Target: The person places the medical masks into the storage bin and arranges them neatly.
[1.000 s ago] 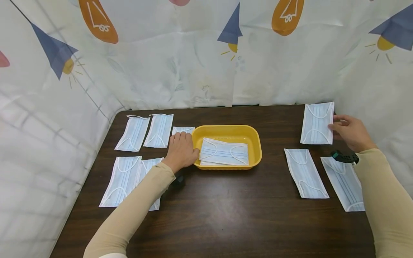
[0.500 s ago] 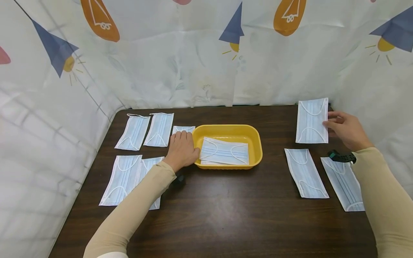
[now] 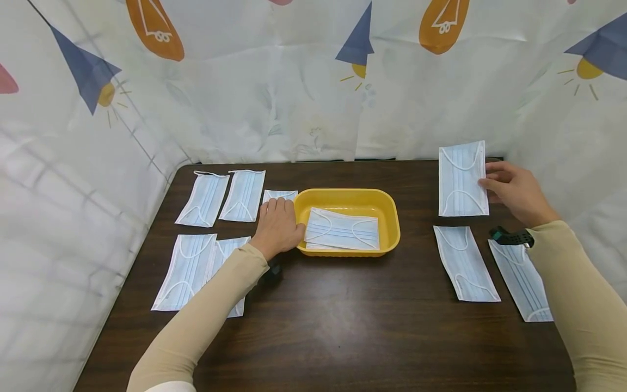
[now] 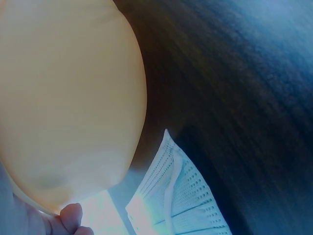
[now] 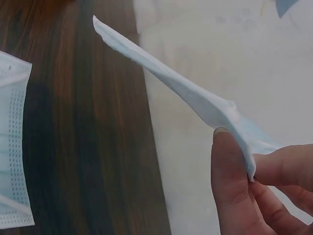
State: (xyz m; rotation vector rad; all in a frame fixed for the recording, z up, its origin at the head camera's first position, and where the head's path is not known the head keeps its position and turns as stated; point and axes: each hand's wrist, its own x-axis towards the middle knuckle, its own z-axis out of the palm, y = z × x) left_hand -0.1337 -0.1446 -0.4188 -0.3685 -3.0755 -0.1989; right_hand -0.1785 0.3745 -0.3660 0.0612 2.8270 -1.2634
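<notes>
My right hand [image 3: 514, 191] pinches the right edge of a pale blue face mask [image 3: 462, 179] and holds it lifted above the table's far right corner. In the right wrist view the thumb and fingers [image 5: 234, 186] clamp that mask [image 5: 186, 93] edge-on. My left hand [image 3: 278, 227] rests against the left rim of a yellow tray [image 3: 389, 218], fingers curved over its edge. Inside the tray lies a mask [image 3: 342, 230]. The left wrist view shows the tray's side [image 4: 63, 98] and a mask corner [image 4: 181, 196] on the table.
Several masks [image 3: 203, 200] lie in two rows left of the tray, and two more [image 3: 465, 263] lie flat at the right front. The dark wooden table [image 3: 343, 321] is walled by patterned sheeting on three sides.
My right hand has lifted its mask off the table and carried it a little left and up. The left hand has stayed at the tray's rim.
</notes>
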